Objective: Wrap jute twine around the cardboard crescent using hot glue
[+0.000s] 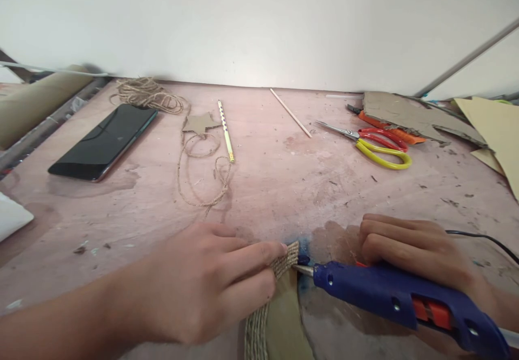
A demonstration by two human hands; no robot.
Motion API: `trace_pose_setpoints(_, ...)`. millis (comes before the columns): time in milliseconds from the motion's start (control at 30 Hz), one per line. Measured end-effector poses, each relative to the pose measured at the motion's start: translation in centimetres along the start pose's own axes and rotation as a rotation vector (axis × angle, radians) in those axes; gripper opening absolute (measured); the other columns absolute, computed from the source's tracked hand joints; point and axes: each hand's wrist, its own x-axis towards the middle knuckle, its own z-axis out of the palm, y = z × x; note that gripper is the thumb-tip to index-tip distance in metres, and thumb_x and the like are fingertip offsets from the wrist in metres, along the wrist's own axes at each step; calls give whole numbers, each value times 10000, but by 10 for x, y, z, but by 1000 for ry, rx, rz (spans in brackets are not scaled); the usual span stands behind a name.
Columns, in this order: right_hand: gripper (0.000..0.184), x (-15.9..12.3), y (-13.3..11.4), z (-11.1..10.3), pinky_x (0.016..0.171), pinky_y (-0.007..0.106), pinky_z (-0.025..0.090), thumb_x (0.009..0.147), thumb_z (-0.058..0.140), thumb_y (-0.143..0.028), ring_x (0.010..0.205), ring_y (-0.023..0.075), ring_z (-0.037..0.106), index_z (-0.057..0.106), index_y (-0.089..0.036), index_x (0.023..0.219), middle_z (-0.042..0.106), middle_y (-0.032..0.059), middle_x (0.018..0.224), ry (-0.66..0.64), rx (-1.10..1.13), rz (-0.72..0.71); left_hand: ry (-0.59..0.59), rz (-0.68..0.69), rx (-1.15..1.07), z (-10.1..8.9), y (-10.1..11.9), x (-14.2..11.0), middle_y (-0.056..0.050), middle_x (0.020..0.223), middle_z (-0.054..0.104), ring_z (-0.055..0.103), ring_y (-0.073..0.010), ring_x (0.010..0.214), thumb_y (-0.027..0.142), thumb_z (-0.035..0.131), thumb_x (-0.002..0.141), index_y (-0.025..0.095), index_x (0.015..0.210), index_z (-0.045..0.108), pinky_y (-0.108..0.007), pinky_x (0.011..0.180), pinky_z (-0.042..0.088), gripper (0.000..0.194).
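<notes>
My right hand (417, 246) is wrapped round a blue hot glue gun (365, 287) with a red trigger and a pale glue stick at its back. The metal nozzle meets the edge of a curved cardboard strip (284, 317) partly covered with rows of jute twine (256, 333). Over the strip's upper end, my left hand (227, 284) presses the twine with its index finger; the other fingers are bent, and what lies beneath the palm is hidden. From near this hand, loose twine (203, 203) runs up the table in loops.
A black phone (105, 141), a twine bundle (148, 94), a cardboard star (199, 122) and a pencil (226, 133) lie at the left. A thin stick (290, 112), scissors (377, 144), an orange cutter (389, 127) and cardboard scraps (417, 114) lie farther right. A cable (486, 235) trails rightward.
</notes>
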Motion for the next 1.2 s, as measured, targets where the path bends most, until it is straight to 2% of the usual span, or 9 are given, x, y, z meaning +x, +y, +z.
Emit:
trace_pose_setpoints(167, 166, -5, 3, -11, 592, 368, 373, 1108, 627, -378, 700, 211, 533, 530, -263, 1039, 573, 10, 827, 5, -115, -8, 50, -24, 23, 2, 1, 0, -73, 1099, 865, 733, -169, 745, 113, 443, 1199, 175, 886, 706, -366, 638, 524, 413)
trace_pose_setpoints(267, 105, -6, 7, -20, 627, 374, 455, 1058, 655, -320, 753, 220, 596, 586, -250, 1095, 616, 40, 909, 51, -155, 18, 93, -27, 66, 5, 2, -1, -60, 1040, 855, 682, -162, 689, 109, 483, 1173, 187, 845, 663, -384, 612, 490, 383)
trace_pose_setpoints(433, 244, 0, 26, -31, 715, 445, 565, 1012, 722, -376, 935, 310, 719, 650, -296, 1231, 694, 115, 1210, 118, -374, 144, 176, -92, 150, 14, 4, -7, -71, 997, 816, 650, -177, 676, 80, 551, 1058, 181, 912, 667, -393, 580, 447, 212)
trace_pose_setpoints(500, 326, 3, 37, -34, 805, 522, 602, 990, 722, -376, 1053, 383, 724, 646, -305, 1299, 679, 139, 1261, 98, -482, 177, 188, -145, 165, 16, 5, -9, -60, 953, 790, 633, -180, 662, 81, 563, 1009, 187, 917, 657, -392, 571, 429, 168)
trace_pose_setpoints(567, 350, 6, 47, -38, 929, 602, 612, 1002, 681, -330, 1169, 428, 711, 631, -307, 1348, 676, 151, 1280, 79, -493, 183, 189, -173, 189, 16, 6, -10, -36, 885, 752, 583, -174, 631, 68, 563, 982, 200, 893, 628, -388, 563, 411, 172)
trace_pose_setpoints(633, 339, 8, 56, -40, 1009, 613, 606, 1035, 630, -272, 1236, 422, 703, 619, -312, 1371, 686, 148, 1314, 82, -436, 179, 194, -183, 217, 15, 6, -9, -10, 812, 697, 535, -168, 615, 59, 560, 980, 213, 868, 593, -375, 558, 396, 194)
trace_pose_setpoints(767, 399, 9, 67, -38, 1049, 603, 603, 1037, 601, -187, 1263, 404, 698, 598, -310, 1416, 693, 138, 1336, 129, -399, 175, 214, -176, 245, 13, 6, -7, 14, 764, 619, 491, -162, 612, 62, 555, 1005, 224, 872, 559, -361, 557, 374, 210)
trace_pose_setpoints(1000, 399, 11, 69, -22, 1045, 682, 576, 970, 586, -92, 1234, 427, 703, 653, -284, 1313, 750, 133, 1267, 192, -465, 132, 96, -227, 2, 11, 1, -6, 36, 749, 556, 471, -188, 574, 218, 503, 912, 268, 898, 462, -392, 542, 315, 66)
trace_pose_setpoints(1200, 432, 13, 68, -21, 1047, 637, 615, 936, 596, -73, 1226, 400, 751, 723, -280, 1294, 795, 110, 1261, 241, -446, 141, 67, -69, -148, 10, 0, -9, 11, 792, 637, 548, -209, 619, 201, 621, 878, 259, 984, 496, -401, 572, 360, 174)
